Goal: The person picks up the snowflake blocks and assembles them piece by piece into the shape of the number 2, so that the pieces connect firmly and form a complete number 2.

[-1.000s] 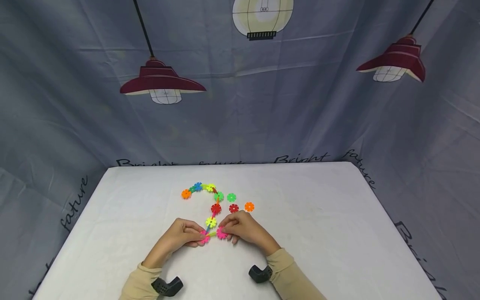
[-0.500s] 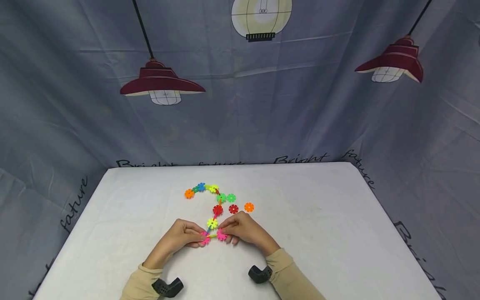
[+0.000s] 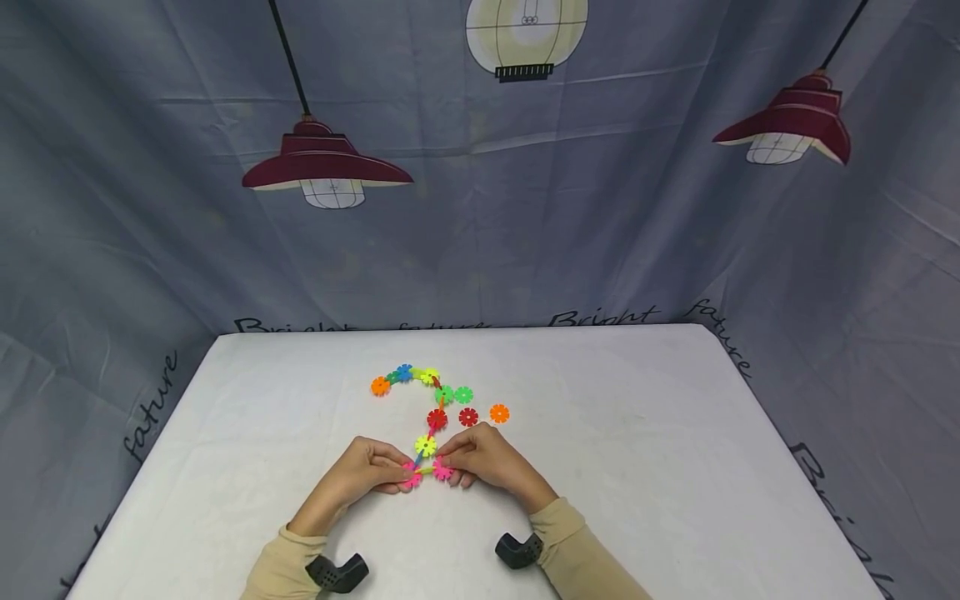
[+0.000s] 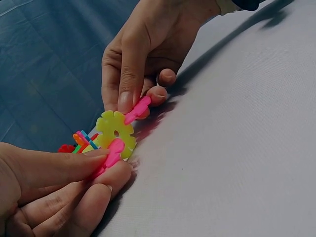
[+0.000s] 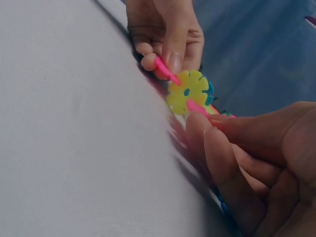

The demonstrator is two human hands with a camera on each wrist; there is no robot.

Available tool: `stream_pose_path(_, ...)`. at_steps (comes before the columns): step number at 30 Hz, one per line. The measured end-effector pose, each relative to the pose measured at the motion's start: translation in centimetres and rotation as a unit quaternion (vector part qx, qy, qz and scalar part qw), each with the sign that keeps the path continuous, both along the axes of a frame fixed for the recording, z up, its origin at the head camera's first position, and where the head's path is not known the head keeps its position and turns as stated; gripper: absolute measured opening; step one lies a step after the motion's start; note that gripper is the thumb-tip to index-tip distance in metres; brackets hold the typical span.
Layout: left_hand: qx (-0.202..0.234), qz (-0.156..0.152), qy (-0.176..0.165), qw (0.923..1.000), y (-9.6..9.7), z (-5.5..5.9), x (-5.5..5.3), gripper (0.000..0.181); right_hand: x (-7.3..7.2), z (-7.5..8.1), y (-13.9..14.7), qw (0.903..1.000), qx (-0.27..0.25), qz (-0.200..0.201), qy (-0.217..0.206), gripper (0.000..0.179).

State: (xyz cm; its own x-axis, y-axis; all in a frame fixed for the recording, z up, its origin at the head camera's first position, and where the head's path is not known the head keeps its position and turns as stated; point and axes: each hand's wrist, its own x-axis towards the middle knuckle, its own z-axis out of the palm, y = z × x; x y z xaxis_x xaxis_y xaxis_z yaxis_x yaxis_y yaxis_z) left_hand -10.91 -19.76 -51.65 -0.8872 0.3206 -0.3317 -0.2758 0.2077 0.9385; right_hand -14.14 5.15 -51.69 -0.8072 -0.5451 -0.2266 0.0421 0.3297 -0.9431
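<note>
My left hand [image 3: 366,467] pinches a pink snowflake disc [image 4: 115,152] between thumb and fingers. Opposite it, my right hand [image 3: 491,457] pinches a second pink snowflake disc [image 4: 138,110]. A yellow snowflake disc [image 5: 187,92] stands on edge between the two and is slotted into both, as the wrist views show. From the left hand's disc a curved chain of interlocked snowflake discs runs away across the table: a yellow disc [image 3: 425,446], a red disc [image 3: 437,418], a green disc [image 3: 444,395], and on to an orange disc [image 3: 380,386] at its far end. Fingers partly cover both pink discs.
Loose on the white table [image 3: 637,433], right of the chain, lie a green disc [image 3: 463,395], a red disc [image 3: 468,417] and an orange disc [image 3: 499,413]. The loose green one is close beside the chain. A grey-blue curtain [image 3: 480,242] hangs behind the table.
The chain's far part has swung slightly to the right, bringing its green disc nearer the loose green one. Both hands stay almost in place, still pinching the pink discs.
</note>
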Motion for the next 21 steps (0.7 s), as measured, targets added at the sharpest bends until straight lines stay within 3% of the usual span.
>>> stream_pose_path(9, -0.003, -0.002, 0.003, 1.0000, 0.0, 0.0, 0.0, 0.024, 0.5, 0.0, -0.7, 0.9996, -0.007, -0.026, 0.005, 0.011)
stream_pose_path(15, -0.011, -0.002, 0.001, 0.9999, 0.1, 0.2, 0.0, 0.024, 0.4, 0.1, -0.5, 0.9999, 0.006, -0.016, 0.003, 0.011)
stream_pose_path(21, -0.013, -0.008, -0.001, 0.9999, 0.0, 0.3, 0.1, 0.025, -0.4, 0.8, 1.1, 0.9968, 0.048, -0.023, 0.059, 0.016)
